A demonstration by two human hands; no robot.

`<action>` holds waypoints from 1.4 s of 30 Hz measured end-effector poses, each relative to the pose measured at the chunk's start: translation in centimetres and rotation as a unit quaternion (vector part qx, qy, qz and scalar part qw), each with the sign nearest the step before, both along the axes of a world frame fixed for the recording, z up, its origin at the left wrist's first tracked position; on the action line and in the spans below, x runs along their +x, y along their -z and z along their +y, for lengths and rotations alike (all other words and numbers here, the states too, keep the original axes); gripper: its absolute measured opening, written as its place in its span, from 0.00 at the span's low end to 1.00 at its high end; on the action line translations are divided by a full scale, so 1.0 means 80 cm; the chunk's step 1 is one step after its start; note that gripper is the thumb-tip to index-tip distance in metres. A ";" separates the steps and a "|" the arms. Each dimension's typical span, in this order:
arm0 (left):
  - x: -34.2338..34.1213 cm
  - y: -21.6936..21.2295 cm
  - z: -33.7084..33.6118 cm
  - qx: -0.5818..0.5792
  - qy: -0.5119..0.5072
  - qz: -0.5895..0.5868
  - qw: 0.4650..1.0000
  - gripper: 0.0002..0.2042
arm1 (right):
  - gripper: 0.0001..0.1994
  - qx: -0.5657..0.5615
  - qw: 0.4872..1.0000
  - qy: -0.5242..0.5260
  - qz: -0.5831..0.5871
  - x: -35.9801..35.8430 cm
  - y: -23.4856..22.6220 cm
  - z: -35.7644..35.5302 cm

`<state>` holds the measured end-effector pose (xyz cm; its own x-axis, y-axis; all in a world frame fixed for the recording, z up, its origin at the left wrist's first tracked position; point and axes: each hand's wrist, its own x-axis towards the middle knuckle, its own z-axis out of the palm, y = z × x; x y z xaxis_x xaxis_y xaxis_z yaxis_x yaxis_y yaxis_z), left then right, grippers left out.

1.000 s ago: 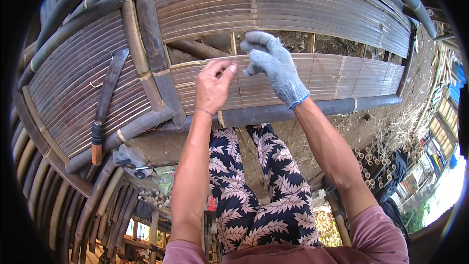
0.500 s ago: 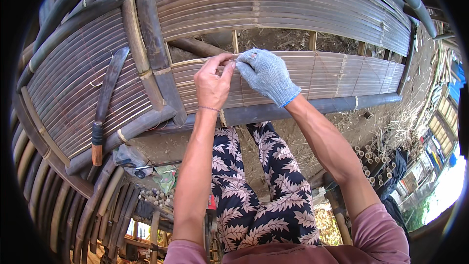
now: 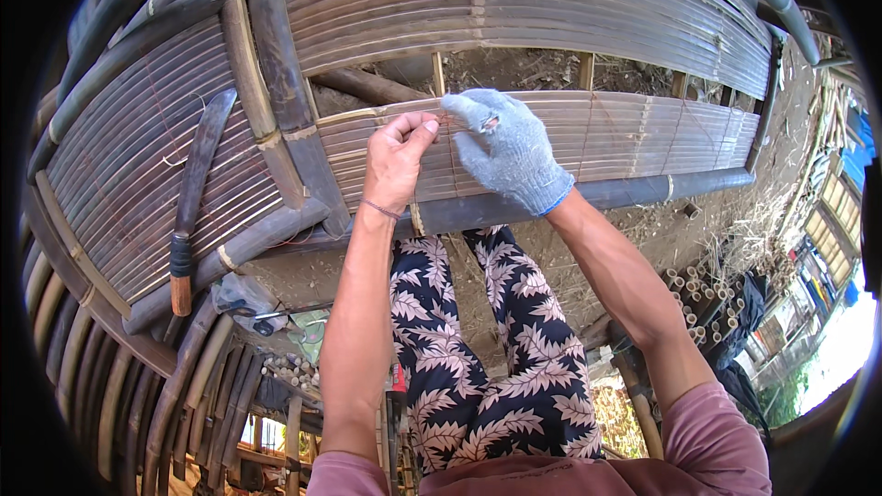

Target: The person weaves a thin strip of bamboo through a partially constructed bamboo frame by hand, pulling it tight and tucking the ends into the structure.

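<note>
Thin reddish cord (image 3: 444, 119) runs pinched between the bare left hand (image 3: 397, 163) fingertips and the gloved right hand (image 3: 508, 149), over bamboo slats (image 3: 625, 133).

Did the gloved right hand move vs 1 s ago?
Yes. The right hand in the grey knit glove has come down and leftward across the panel of bamboo slats, closing on the bare left hand at the thin reddish string.

Bright even daylight, sharp centre, fisheye-bent dark rim.
</note>
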<state>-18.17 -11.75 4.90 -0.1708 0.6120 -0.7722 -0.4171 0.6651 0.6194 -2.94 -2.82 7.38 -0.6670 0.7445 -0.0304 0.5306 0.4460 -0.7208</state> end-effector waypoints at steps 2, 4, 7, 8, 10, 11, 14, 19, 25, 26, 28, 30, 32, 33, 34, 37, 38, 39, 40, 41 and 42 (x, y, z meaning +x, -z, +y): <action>0.002 -0.002 -0.001 -0.007 -0.009 0.000 1.000 0.10 | 0.12 0.004 1.000 -0.026 -0.002 -0.002 0.005 -0.003; 0.004 -0.006 0.002 -0.002 -0.016 -0.002 1.000 0.09 | 0.10 0.008 0.998 -0.049 -0.036 -0.004 0.008 0.000; 0.004 -0.014 0.005 -0.013 0.005 0.076 0.997 0.09 | 0.06 0.007 0.995 -0.015 -0.094 0.003 0.015 0.009; 0.002 -0.005 0.001 -0.021 0.019 0.081 0.996 0.08 | 0.06 0.005 0.996 0.037 -0.082 0.007 0.026 0.011; -0.012 -0.002 0.008 -0.038 0.044 0.095 0.994 0.08 | 0.07 -0.003 0.993 0.077 -0.089 0.009 0.027 0.014; -0.017 -0.005 0.004 -0.120 0.044 -0.012 0.992 0.07 | 0.08 -0.009 0.992 0.065 -0.112 0.015 0.022 0.011; -0.009 -0.015 0.006 -0.022 -0.100 -0.185 0.977 0.06 | 0.08 -0.035 0.991 -0.039 -0.127 0.015 0.007 0.007; 0.014 -0.010 0.010 0.129 0.093 0.146 0.976 0.07 | 0.11 -0.130 0.988 0.023 -0.080 0.007 -0.003 0.003; 0.011 -0.009 0.015 0.140 0.144 0.251 0.947 0.07 | 0.09 -0.284 0.940 0.185 0.039 0.005 0.008 0.016; 0.009 -0.003 0.013 0.130 0.114 0.238 0.956 0.07 | 0.10 -0.243 0.959 0.139 0.052 0.004 0.017 0.013; 0.006 0.003 0.011 0.137 0.068 0.211 0.966 0.08 | 0.11 -0.158 0.984 0.046 0.074 0.000 0.028 0.011; 0.004 0.005 0.010 0.119 0.055 0.197 0.972 0.08 | 0.10 -0.093 0.995 -0.007 0.027 0.002 0.034 0.012; 0.006 0.004 0.015 0.108 0.060 0.209 0.970 0.07 | 0.09 -0.042 0.998 -0.031 -0.026 0.005 0.038 0.017; 0.005 0.004 0.015 0.100 0.063 0.216 0.969 0.07 | 0.09 -0.044 0.998 -0.032 -0.032 0.002 0.038 0.015; 0.007 0.004 0.015 0.088 0.045 0.214 0.972 0.07 | 0.08 -0.046 0.998 -0.033 -0.037 -0.001 0.039 0.012; 0.013 0.004 0.015 0.079 0.034 0.248 0.965 0.06 | 0.07 -0.022 0.996 -0.043 -0.072 -0.006 0.037 0.010; 0.014 0.003 0.014 0.093 0.059 0.288 0.951 0.06 | 0.07 -0.009 0.995 -0.048 -0.086 -0.007 0.036 0.010; 0.014 0.003 0.013 0.107 0.084 0.326 0.935 0.06 | 0.07 -0.001 0.994 -0.056 -0.096 -0.007 0.032 0.011; 0.014 0.003 0.013 0.134 0.108 0.357 0.918 0.06 | 0.07 0.007 0.992 -0.064 -0.106 -0.007 0.028 0.013; 0.014 0.003 0.012 0.160 0.131 0.387 0.899 0.07 | 0.07 0.014 0.991 -0.073 -0.116 -0.007 0.024 0.014; 0.013 0.002 0.014 0.188 0.153 0.416 0.877 0.07 | 0.07 0.015 0.989 -0.071 -0.126 -0.006 0.020 0.015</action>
<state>-17.15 -10.62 4.75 -0.3624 0.9118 -0.1933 0.4446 0.3514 0.8240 -3.39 -1.65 5.78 -0.7397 0.6463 -0.1874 0.6213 0.5489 -0.5593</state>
